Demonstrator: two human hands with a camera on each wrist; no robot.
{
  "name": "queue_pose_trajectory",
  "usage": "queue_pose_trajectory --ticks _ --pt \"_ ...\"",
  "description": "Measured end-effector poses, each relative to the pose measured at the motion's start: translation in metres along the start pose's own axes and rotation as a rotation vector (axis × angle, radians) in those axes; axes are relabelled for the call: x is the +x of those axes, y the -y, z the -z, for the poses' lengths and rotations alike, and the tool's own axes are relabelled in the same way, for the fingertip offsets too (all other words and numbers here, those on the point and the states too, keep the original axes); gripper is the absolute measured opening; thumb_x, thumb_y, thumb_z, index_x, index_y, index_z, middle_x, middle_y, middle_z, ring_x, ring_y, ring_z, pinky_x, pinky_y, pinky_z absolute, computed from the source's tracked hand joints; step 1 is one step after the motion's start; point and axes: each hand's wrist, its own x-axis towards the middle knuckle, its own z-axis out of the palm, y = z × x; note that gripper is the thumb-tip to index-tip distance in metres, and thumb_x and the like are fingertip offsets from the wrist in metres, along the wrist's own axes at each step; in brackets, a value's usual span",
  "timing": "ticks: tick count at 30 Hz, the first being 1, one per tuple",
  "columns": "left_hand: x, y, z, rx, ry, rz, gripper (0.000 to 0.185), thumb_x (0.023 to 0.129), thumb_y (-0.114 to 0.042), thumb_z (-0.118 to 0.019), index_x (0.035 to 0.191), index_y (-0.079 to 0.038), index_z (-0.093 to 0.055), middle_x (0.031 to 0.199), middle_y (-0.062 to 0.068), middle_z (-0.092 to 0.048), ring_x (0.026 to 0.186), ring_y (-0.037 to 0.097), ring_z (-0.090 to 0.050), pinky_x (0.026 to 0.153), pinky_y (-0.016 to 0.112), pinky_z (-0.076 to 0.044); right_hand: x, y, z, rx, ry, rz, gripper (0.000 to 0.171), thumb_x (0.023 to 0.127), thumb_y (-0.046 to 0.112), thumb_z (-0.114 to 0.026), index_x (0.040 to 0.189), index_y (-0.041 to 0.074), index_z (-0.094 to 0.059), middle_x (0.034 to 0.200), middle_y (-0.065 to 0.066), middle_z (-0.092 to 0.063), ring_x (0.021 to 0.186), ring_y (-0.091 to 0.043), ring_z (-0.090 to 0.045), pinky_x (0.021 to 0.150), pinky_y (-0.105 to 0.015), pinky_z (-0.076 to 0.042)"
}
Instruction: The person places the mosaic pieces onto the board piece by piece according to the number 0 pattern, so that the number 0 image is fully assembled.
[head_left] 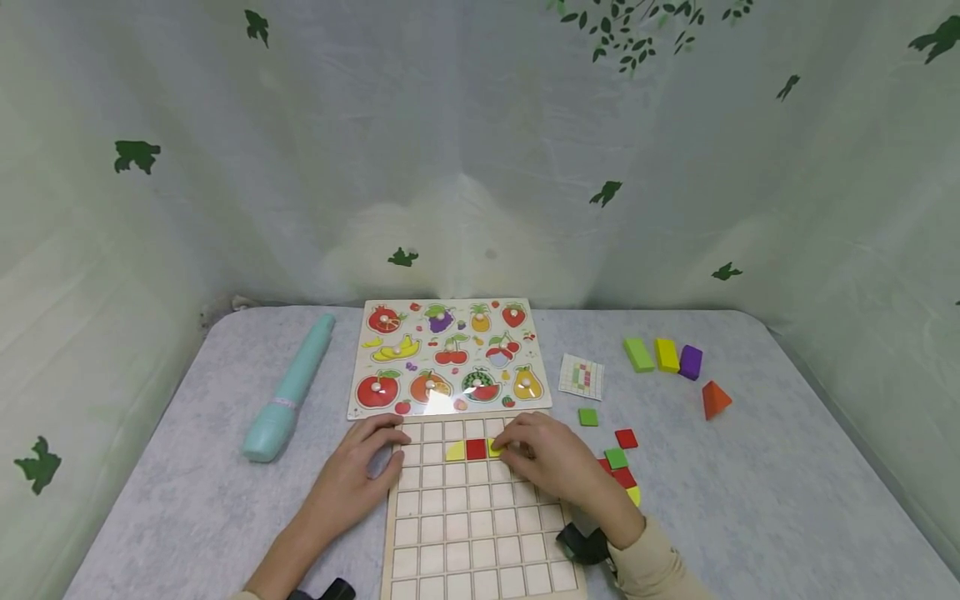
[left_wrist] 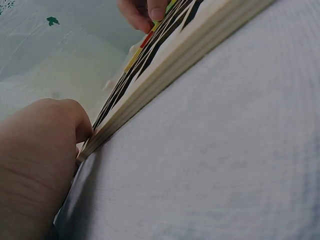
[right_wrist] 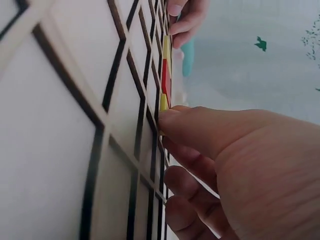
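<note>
A wooden grid board [head_left: 432,504] lies on the table with its squares facing up. In its second row sit a yellow tile [head_left: 455,451] with one cut or rounded corner and a red square tile [head_left: 476,449]. Just right of the red one, my right hand [head_left: 551,458] pinches another yellow tile [right_wrist: 163,101] between thumb and finger, at the board's surface. Fingertips cover most of that tile. My left hand [head_left: 352,471] rests on the board's upper left corner and edge, its fingers and thumb spread apart.
Loose red [head_left: 626,438], green [head_left: 588,417] and yellow tiles lie right of the board. A pattern card [head_left: 581,377] and several blocks [head_left: 667,355] are farther back. Behind the board is a fruit puzzle [head_left: 450,358]; a folded turquoise umbrella [head_left: 288,392] lies left.
</note>
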Motion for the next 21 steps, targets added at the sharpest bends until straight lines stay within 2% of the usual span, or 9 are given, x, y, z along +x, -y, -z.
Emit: queue_pose_trajectory --ticks 8,13,17,21 --pt "0.0 0.0 0.001 0.006 0.0 -0.007 0.017 0.092 -0.009 -0.075 0.106 -0.019 -0.073 0.131 -0.001 -0.063 0.124 0.019 -0.056 0.102 0.045 -0.049 -0.003 -0.008 0.018 0.01 -0.036 0.017 0.013 0.092 0.016 -0.079 0.104 0.018 -0.079 0.103 0.009 -0.072 0.082 -0.007 -0.056 0.069 -0.022 -0.05" --pt "0.0 0.0 0.0 0.009 0.003 -0.005 0.017 0.092 -0.01 -0.075 0.106 -0.018 -0.073 0.132 0.0 -0.063 0.125 0.019 -0.056 0.103 0.044 -0.049 -0.01 -0.024 0.038 0.006 -0.072 -0.013 0.017 0.09 0.012 -0.08 0.107 0.015 -0.078 0.106 0.005 -0.072 0.085 -0.012 -0.06 0.072 -0.026 -0.054" --pt "0.0 0.0 0.0 0.01 0.004 -0.005 0.017 0.092 -0.009 -0.075 0.106 -0.018 -0.073 0.131 0.0 -0.064 0.125 0.019 -0.056 0.102 0.045 -0.049 -0.017 -0.037 0.054 0.028 -0.062 -0.06 0.022 0.091 0.013 -0.079 0.113 0.015 -0.077 0.109 0.003 -0.072 0.09 -0.015 -0.06 0.074 -0.028 -0.055" --pt "0.0 -0.001 0.001 0.008 0.008 0.006 0.017 0.092 -0.009 -0.075 0.106 -0.018 -0.073 0.131 0.0 -0.063 0.125 0.018 -0.056 0.103 0.046 -0.05 -0.025 -0.053 0.066 0.065 -0.034 -0.064 0.026 0.091 0.013 -0.08 0.116 0.012 -0.075 0.109 -0.001 -0.073 0.089 -0.018 -0.061 0.072 -0.026 -0.054"
